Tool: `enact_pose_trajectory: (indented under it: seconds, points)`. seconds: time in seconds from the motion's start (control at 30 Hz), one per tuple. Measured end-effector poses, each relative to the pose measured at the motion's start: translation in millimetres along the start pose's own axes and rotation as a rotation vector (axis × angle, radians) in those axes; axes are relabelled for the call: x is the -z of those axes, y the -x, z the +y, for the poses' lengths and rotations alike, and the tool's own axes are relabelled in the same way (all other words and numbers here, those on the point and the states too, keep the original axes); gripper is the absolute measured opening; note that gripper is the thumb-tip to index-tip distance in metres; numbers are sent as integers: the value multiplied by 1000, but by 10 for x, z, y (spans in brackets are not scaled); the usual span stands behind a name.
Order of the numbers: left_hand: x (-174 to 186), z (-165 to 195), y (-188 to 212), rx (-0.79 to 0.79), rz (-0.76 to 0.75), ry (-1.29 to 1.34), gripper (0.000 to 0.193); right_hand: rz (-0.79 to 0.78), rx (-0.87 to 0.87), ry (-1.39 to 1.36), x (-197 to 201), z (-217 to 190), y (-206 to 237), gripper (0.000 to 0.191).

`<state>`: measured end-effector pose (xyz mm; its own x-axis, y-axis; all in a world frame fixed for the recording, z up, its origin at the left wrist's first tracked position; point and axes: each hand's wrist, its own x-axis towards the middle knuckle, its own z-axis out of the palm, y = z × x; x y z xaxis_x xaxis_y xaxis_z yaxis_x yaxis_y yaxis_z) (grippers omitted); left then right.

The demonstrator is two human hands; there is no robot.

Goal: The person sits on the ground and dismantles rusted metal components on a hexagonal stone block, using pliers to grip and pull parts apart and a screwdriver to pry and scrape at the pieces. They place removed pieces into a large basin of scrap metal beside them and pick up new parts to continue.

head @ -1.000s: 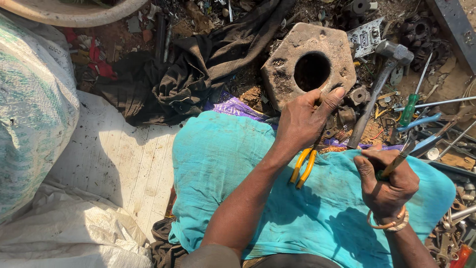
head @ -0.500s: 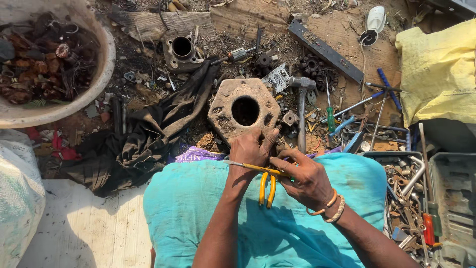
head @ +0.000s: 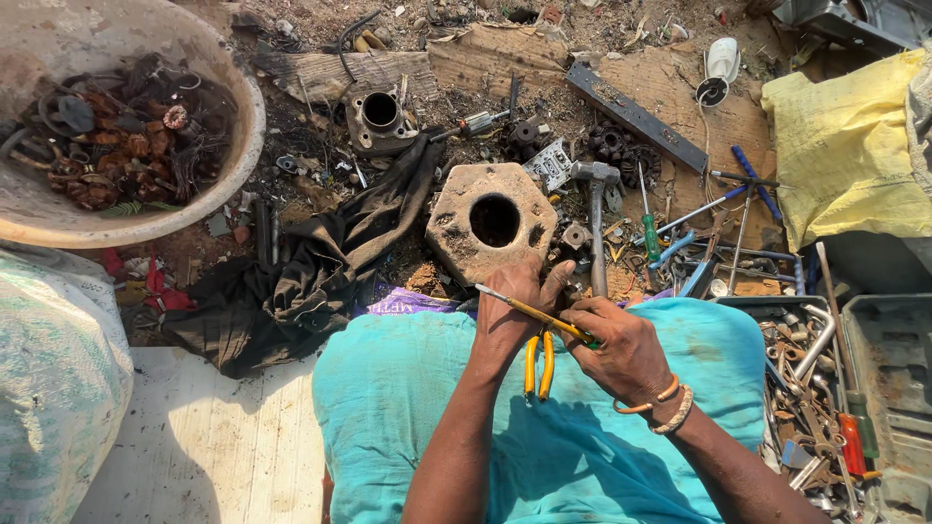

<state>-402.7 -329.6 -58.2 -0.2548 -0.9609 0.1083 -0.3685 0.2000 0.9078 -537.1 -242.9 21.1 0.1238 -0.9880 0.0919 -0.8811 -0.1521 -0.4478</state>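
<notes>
My left hand (head: 513,315) grips yellow-handled pliers (head: 539,364), whose handles hang down below the palm. My right hand (head: 624,351), with bangles at the wrist, holds a thin screwdriver (head: 529,311) with a yellow shaft. Its tip points up-left across the left hand. Both hands meet over a teal cloth (head: 388,417) spread on my lap. Just beyond the fingers, a rusty hexagonal metal block (head: 456,221) with a round hole lies on the dirt. What the pliers' jaws hold is hidden by my fingers.
A hammer (head: 594,177) lies right of the block, among loose screwdrivers and scrap. A black cloth (head: 320,267) lies left. A big bowl (head: 248,146) of copper windings sits at top left, a yellow sack (head: 845,146) at top right, and a tool tray (head: 893,354) at right.
My right hand has brought the screwdriver over to the left hand. Both hands have drawn back from the block onto my lap. The view has shifted right and upward.
</notes>
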Motion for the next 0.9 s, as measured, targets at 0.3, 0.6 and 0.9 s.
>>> enact_pose_trajectory:
  seconds: [0.3,0.6,0.9]
  points:
    - [64,55,-18,11,-74,-26,65,20,-13,34,8,-15,75,28]
    - [-54,-205,-69,329,-138,849,49,125,-47,-199,-126,210,118,18]
    - [-271,-338,-84,450,-82,1040,54,-190,-485,-650,-237,312,209,17]
